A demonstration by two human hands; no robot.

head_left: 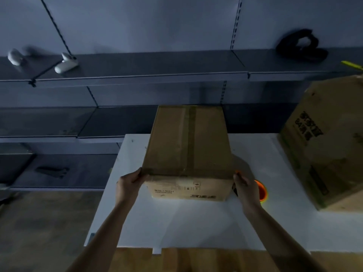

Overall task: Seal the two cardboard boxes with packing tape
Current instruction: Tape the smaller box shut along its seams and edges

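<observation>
A closed cardboard box (188,142) stands in the middle of the white table (176,222), with a strip of tape running along its top seam. My left hand (128,183) grips its near left corner. My right hand (246,185) holds its near right edge, fingers curled on the corner. A second, larger cardboard box (330,138) with black print stands at the table's right side. An orange tape roll (262,191) lies on the table behind my right hand, mostly hidden by it.
Grey metal shelving runs behind the table. The upper shelf (137,65) carries two white controllers (65,63) at left and a black strap-like object (302,46) at right. A yellow tool (351,65) lies at the far right. Wooden flooring shows near the table's front edge.
</observation>
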